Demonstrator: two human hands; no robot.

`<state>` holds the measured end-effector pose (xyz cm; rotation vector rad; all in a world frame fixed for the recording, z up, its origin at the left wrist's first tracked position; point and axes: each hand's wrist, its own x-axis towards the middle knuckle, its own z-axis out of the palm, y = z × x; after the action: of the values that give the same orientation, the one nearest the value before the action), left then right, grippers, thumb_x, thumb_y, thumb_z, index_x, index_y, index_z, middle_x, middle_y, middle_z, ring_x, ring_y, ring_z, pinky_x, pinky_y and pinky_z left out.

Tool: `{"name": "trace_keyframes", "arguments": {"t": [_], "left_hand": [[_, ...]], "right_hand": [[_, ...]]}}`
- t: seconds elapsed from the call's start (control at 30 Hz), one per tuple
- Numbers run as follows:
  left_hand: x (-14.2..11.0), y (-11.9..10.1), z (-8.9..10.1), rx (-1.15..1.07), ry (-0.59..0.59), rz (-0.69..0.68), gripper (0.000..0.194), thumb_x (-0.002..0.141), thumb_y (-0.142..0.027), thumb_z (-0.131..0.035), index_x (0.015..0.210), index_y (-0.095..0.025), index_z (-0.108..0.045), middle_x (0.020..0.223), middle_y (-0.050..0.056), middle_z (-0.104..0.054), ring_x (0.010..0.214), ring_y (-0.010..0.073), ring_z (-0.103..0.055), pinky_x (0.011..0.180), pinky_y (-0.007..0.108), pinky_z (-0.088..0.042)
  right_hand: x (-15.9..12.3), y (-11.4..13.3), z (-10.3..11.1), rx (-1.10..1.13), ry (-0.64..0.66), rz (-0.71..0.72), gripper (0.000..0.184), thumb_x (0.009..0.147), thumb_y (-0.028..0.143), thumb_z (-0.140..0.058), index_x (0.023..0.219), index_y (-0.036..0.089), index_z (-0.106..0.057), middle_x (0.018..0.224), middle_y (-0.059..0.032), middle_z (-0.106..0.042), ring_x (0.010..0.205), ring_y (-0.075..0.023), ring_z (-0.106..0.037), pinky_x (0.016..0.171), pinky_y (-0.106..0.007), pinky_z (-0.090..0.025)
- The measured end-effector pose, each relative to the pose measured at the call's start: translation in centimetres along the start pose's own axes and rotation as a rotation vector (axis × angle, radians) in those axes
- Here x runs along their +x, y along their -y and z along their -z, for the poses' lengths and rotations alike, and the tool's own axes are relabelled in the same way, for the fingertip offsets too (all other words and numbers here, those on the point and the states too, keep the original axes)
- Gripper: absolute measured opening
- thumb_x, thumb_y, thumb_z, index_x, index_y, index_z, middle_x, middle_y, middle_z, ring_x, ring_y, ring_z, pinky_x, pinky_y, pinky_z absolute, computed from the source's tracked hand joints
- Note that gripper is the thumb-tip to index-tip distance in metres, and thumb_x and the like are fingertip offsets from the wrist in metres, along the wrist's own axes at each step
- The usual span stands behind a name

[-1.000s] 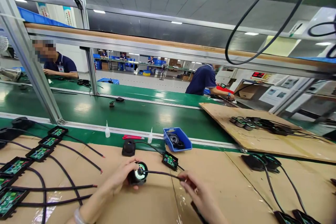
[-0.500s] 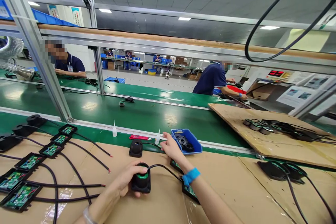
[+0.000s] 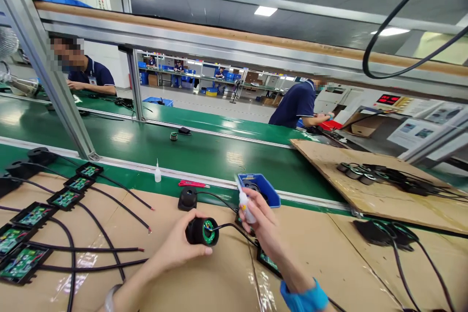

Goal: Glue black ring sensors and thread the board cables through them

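My left hand (image 3: 178,246) grips a round black part with a green ring face (image 3: 203,231), tilted so the face points right, a little above the cardboard bench top (image 3: 204,282). A black cable (image 3: 234,228) runs from the part to a small circuit board (image 3: 268,260) behind my right wrist. My right hand (image 3: 263,226) is closed round a small white squeeze bottle (image 3: 243,198), its nozzle pointing up and left, just right of the part. A blue band sits on that wrist.
A blue bin (image 3: 260,188) of black parts, a second white bottle (image 3: 157,172), a red tool (image 3: 192,184) and a black cap (image 3: 187,198) sit by the green conveyor (image 3: 175,148). Boards with cables (image 3: 62,200) lie left. Other people work beyond it.
My right hand took a white bottle from beside the blue bin and brought it back toward the part. My left hand lifted the part off the cardboard and turned its face right.
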<state>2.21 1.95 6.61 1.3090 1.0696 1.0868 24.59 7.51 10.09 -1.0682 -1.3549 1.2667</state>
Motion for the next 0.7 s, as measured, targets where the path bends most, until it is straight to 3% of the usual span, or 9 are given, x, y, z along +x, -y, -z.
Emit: {"name": "trace_keyframes", "arguments": {"t": [0.13, 0.23, 0.3, 0.47, 0.7], "left_hand": [[-0.2, -0.3, -0.6, 0.241, -0.098, -0.039, 0.054, 0.052, -0.014, -0.084, 0.103, -0.022, -0.066, 0.111, 0.007, -0.066, 0.107, 0.0299, -0.059, 0.094, 0.037, -0.045], [-0.5, -0.4, -0.8, 0.363, -0.115, -0.060, 0.051, 0.055, -0.014, -0.082, 0.103, -0.024, -0.067, 0.111, 0.006, -0.066, 0.104, 0.0286, -0.060, 0.093, 0.037, -0.046], [-0.6, -0.5, -0.9, 0.408, -0.116, -0.075, 0.050, 0.056, -0.014, -0.081, 0.103, -0.025, -0.067, 0.110, 0.005, -0.066, 0.104, 0.0278, -0.061, 0.093, 0.036, -0.046], [-0.6, -0.6, -1.1, 0.479, -0.123, -0.117, 0.049, 0.057, -0.015, -0.083, 0.102, -0.025, -0.068, 0.109, 0.005, -0.065, 0.103, 0.0268, -0.062, 0.091, 0.035, -0.048], [-0.5, -0.6, -1.2, 0.522, -0.145, -0.143, 0.047, 0.059, -0.010, -0.078, 0.103, -0.025, -0.069, 0.112, 0.007, -0.063, 0.105, 0.0278, -0.063, 0.094, 0.037, -0.049]], "right_hand": [[-4.3, 0.1, 1.1, 0.244, -0.033, -0.183, 0.039, 0.071, 0.053, -0.079, 0.087, 0.022, -0.063, 0.077, -0.0003, -0.056, 0.054, -0.0079, -0.037, 0.043, -0.018, -0.029], [-5.7, -0.2, 1.5, 0.268, -0.024, -0.225, 0.039, 0.066, 0.049, -0.084, 0.087, 0.019, -0.069, 0.084, -0.0032, -0.060, 0.051, -0.0049, -0.029, 0.044, -0.020, -0.026], [-6.0, -0.5, 1.5, 0.271, -0.043, -0.221, 0.041, 0.063, 0.047, -0.086, 0.089, 0.019, -0.071, 0.075, -0.0009, -0.057, 0.049, -0.0049, -0.027, 0.045, -0.021, -0.025], [-5.8, -1.5, 0.9, 0.230, -0.154, -0.156, 0.049, 0.063, 0.055, -0.085, 0.093, 0.019, -0.070, 0.063, 0.0024, -0.051, 0.046, -0.0060, -0.033, 0.043, -0.021, -0.027], [-5.7, -1.5, -0.7, 0.033, -0.131, 0.015, 0.041, 0.080, 0.057, -0.072, 0.095, 0.019, -0.065, 0.065, 0.0020, -0.055, 0.051, -0.0104, -0.050, 0.050, -0.023, -0.046]]}}
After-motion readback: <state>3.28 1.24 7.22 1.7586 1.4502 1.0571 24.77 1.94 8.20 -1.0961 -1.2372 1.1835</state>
